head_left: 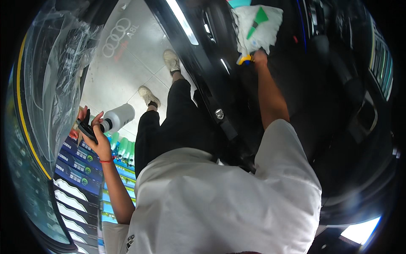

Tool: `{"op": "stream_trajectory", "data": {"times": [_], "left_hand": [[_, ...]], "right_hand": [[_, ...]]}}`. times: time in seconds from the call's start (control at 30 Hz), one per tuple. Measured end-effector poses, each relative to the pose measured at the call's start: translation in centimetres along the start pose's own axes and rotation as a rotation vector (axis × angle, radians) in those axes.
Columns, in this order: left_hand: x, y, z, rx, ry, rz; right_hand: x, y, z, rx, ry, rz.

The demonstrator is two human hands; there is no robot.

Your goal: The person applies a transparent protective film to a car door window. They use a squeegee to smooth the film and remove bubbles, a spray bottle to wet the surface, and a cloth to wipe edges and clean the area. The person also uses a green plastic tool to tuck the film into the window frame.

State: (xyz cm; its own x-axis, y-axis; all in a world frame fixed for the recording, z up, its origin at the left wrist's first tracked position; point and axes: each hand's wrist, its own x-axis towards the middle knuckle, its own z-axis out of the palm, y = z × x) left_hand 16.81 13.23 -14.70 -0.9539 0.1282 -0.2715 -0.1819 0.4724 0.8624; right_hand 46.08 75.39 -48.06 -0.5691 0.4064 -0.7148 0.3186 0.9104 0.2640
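A white spray bottle (119, 117) with a black trigger head is in my left hand (98, 137); its body points away to the right, over the floor. The fingers wrap around the black head and neck, some of them spread. My right arm stretches forward into the dark car interior. There my right hand (260, 57) is closed at a small yellow-and-blue tool (245, 59), whose far part is hard to make out. Just beyond it lies a white cloth (270, 30), and on that rests a green scraper (259, 21) with a flared blade.
The black car door sill (198, 80) runs between my legs and the cabin. Clear plastic film (57, 80) hangs at the left by a door window. Dark blue boxes (78, 163) and several green-topped bottles (122, 148) stand low at the left. Light floor tiles (135, 55) lie ahead of my shoes.
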Motion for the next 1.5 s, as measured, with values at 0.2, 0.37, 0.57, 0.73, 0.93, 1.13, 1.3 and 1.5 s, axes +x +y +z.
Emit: {"op": "stream_trajectory", "data": {"times": [0.2, 0.37, 0.57, 0.73, 0.93, 1.13, 1.3, 1.5], "left_hand": [[-2.0, -0.4, 0.9, 0.039, 0.114, -0.053], [-4.1, -3.7, -2.0, 0.181, 0.344, -0.131], [-0.7, 0.4, -7.0, -0.161, 0.390, 0.191], [-0.5, 3.9, -12.3, -0.114, 0.312, 0.494], [-8.5, 2.7, -21.6, -0.017, 0.511, 0.404], [-20.9, -2.1, -31.1, -0.160, 0.770, 0.221], [-26.2, -3.1, -37.4, -0.019, 0.772, 0.329], [-27.6, -3.1, -42.9, -0.026, 0.834, 0.405]], "right_hand": [[-2.9, -6.2, -4.4, 0.358, -0.311, 0.504], [-3.5, -5.0, -4.7, 0.035, -0.167, 0.375], [-3.7, 0.7, -4.3, 0.418, -0.413, -0.047], [-12.9, -7.6, -21.5, 0.644, -0.597, 0.076], [-22.4, -26.9, -32.8, 0.712, -0.211, -0.542], [-35.7, -53.7, -44.7, 0.349, 0.484, -1.154], [-44.4, -68.6, -52.1, 0.214, 0.835, -1.458], [-51.7, -78.0, -55.8, 0.112, 1.018, -1.410]]}}
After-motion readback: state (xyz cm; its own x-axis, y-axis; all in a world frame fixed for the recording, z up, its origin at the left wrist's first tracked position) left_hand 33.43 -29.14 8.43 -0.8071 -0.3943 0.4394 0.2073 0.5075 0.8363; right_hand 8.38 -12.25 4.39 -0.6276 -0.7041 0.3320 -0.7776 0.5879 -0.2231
